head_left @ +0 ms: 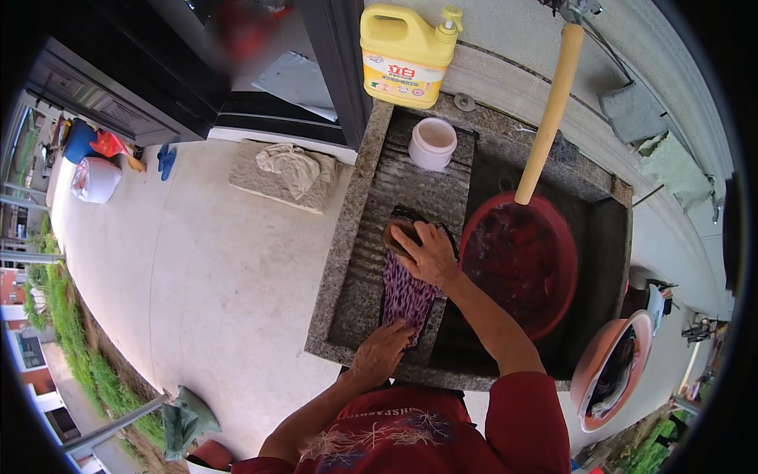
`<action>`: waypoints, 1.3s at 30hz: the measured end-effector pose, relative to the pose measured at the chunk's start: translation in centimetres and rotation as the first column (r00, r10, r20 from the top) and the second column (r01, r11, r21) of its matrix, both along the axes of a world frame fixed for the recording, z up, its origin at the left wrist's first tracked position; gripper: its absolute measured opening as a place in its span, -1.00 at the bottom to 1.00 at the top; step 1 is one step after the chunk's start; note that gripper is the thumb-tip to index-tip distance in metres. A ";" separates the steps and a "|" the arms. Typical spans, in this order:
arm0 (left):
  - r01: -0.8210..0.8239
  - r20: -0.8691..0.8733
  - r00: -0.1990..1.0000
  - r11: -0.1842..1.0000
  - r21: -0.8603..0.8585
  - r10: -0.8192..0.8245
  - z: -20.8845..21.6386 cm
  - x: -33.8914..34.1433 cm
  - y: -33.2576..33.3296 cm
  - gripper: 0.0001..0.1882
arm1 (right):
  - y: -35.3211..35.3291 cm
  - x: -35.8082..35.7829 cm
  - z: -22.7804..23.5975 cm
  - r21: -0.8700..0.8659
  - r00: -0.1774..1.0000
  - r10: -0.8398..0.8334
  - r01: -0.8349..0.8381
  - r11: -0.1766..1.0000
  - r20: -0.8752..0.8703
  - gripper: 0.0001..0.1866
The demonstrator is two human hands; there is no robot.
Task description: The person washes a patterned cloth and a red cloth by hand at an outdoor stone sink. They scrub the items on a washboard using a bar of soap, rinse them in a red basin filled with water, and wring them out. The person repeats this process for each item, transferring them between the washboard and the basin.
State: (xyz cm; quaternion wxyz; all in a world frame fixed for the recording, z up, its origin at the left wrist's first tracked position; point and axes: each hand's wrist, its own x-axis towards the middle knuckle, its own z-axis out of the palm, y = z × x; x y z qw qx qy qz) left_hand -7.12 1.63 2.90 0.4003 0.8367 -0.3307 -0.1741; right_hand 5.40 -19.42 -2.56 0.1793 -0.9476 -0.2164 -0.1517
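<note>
A purple-and-black patterned cloth point(407, 296) lies stretched along the ridged stone washboard point(430, 187). My right hand point(433, 254) is closed around a brown, rounded scrub brush point(397, 238), pressed on the cloth's far end; its bristles are hidden. At the near end, my left hand point(380, 352) rests on the cloth with its fingers stretched out flat. Right of the washboard, in the sink basin, sits a red tub point(572, 261) of dark water with red fabric in it.
A pale pink jar point(433, 144) stands on the washboard's far end. Behind it is a yellow pump jug point(405, 67). A tan pipe point(550, 114) hangs over the tub. A pink basin point(586, 378) with dark clothes is at the right; a grey cloth point(290, 170) lies on a slab at the left.
</note>
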 end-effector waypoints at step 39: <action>0.037 0.167 0.986 0.961 -0.273 0.010 5.3 22.5 -7.6 -0.70 | -10.0 -9.8 -5.3 0.628 0.632 -0.025 0.774 0.081 -0.775 -0.43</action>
